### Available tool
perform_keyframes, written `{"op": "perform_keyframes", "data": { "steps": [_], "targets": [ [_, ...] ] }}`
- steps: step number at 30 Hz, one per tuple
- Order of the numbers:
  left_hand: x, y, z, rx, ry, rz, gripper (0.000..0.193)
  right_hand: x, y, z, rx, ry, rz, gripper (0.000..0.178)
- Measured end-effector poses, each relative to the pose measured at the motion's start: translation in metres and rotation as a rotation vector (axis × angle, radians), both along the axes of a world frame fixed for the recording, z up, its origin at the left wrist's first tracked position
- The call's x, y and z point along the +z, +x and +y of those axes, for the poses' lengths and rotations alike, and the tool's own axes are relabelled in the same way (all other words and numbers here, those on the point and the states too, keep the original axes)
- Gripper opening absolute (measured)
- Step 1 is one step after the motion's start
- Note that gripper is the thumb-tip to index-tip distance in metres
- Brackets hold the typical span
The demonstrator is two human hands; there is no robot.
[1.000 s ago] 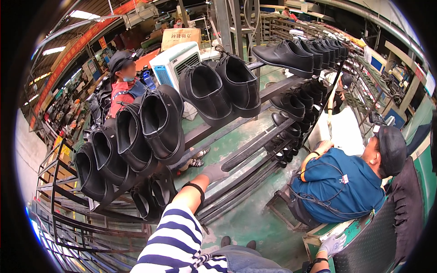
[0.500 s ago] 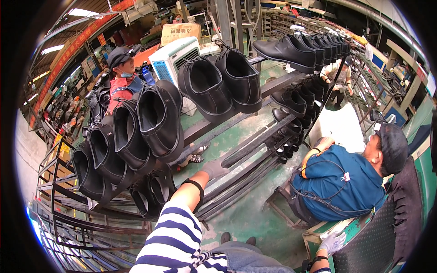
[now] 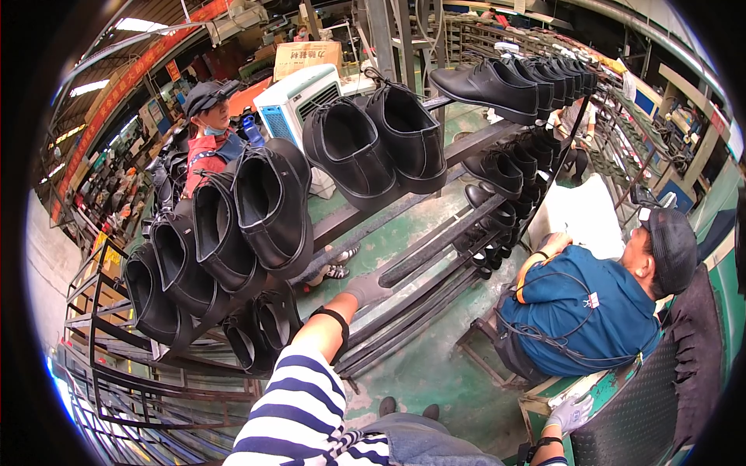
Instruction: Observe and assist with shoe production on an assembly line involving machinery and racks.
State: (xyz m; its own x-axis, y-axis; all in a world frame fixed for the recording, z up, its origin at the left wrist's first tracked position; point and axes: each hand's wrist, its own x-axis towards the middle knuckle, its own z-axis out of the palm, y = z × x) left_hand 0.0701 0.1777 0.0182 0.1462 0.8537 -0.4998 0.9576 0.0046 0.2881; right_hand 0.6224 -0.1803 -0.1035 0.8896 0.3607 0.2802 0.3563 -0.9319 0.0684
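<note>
My left hand (image 3: pixel 370 292), in a grey glove, reaches forward from a striped sleeve and is closed around a lower black bar (image 3: pixel 423 260) of the shoe rack; its fingertips are partly hidden. Above it, a pair of black lace-up shoes (image 3: pixel 374 144) rests on the upper rail, heels toward me. More black shoes (image 3: pixel 225 233) line the rail to the left. At the lower right my right hand (image 3: pixel 571 413), in a pale glove, lies with fingers stretched out on the green edge of a workbench (image 3: pixel 536 404). It holds nothing that I can see.
A seated person in a blue shirt (image 3: pixel 579 311) is close on the right, beside a dark ribbed mat (image 3: pixel 641 412). Another person in red (image 3: pixel 210 147) is beyond the rack, near a white air cooler (image 3: pixel 299 101). Empty metal racks (image 3: pixel 116 349) stand at left.
Both my hands keep their places. Beyond the rack, the person in red has turned their head slightly, and the person at the far right has shifted position.
</note>
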Motion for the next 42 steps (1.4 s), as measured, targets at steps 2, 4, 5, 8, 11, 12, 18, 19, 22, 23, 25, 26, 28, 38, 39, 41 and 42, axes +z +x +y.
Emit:
{"op": "perform_keyframes", "data": {
  "steps": [2,4,5,8,11,12,18,19,22,23,25,26,28,38,39,41,42],
  "targets": [
    [0.0,0.0,-0.001,0.007,-0.006,-0.001,0.094,0.001,0.0,0.0,0.001,0.003,0.011,0.049],
    [0.0,0.0,-0.001,0.015,-0.011,-0.002,0.094,0.002,-0.001,0.0,-0.002,0.015,0.012,0.049],
    [-0.002,-0.002,-0.001,0.012,-0.006,-0.002,0.094,0.002,-0.002,0.001,-0.005,0.026,0.014,0.049],
    [-0.007,-0.004,0.0,0.007,0.005,-0.004,0.094,0.003,-0.003,0.002,-0.004,0.036,-0.002,0.048],
    [-0.008,-0.004,0.003,-0.002,0.005,0.016,0.094,0.003,-0.001,0.002,-0.003,0.04,0.006,0.048],
    [-0.007,-0.004,0.003,-0.007,-0.003,0.04,0.094,0.005,-0.002,0.003,-0.002,0.04,0.007,0.048],
    [-0.005,-0.002,-0.006,-0.026,0.165,-0.066,0.079,0.006,-0.001,0.003,-0.003,0.029,0.004,0.049],
    [-0.005,-0.002,-0.006,-0.027,0.166,-0.067,0.079,0.006,0.0,0.002,-0.003,0.03,0.007,0.049],
    [-0.003,-0.003,-0.008,-0.021,0.156,-0.087,0.077,0.007,-0.001,0.003,0.001,0.026,0.019,0.049],
    [-0.004,-0.004,-0.008,-0.02,0.155,-0.084,0.077,0.008,-0.002,0.003,0.004,0.021,0.027,0.049],
    [-0.005,-0.005,-0.006,-0.019,0.156,-0.08,0.077,0.006,-0.001,0.004,0.005,0.021,0.019,0.048],
    [-0.005,-0.004,-0.003,-0.005,0.082,-0.05,0.081,0.005,0.0,0.002,0.002,0.018,0.01,0.048],
    [-0.006,-0.001,0.001,0.007,0.009,-0.02,0.094,-0.001,0.005,-0.002,0.016,0.025,-0.006,0.05],
    [-0.007,-0.003,-0.002,0.003,0.014,-0.005,0.094,0.006,-0.003,0.003,-0.007,-0.049,-0.004,0.048],
    [-0.007,-0.003,-0.001,0.001,0.017,-0.008,0.094,0.003,0.0,0.001,-0.008,-0.048,-0.004,0.048],
    [-0.008,-0.003,0.001,-0.004,0.014,-0.013,0.094,-0.003,0.006,-0.001,-0.005,-0.021,0.006,0.049],
    [-0.008,-0.003,0.001,-0.008,0.009,-0.016,0.094,-0.004,0.007,-0.002,-0.005,-0.021,0.007,0.049]
  ]
}}
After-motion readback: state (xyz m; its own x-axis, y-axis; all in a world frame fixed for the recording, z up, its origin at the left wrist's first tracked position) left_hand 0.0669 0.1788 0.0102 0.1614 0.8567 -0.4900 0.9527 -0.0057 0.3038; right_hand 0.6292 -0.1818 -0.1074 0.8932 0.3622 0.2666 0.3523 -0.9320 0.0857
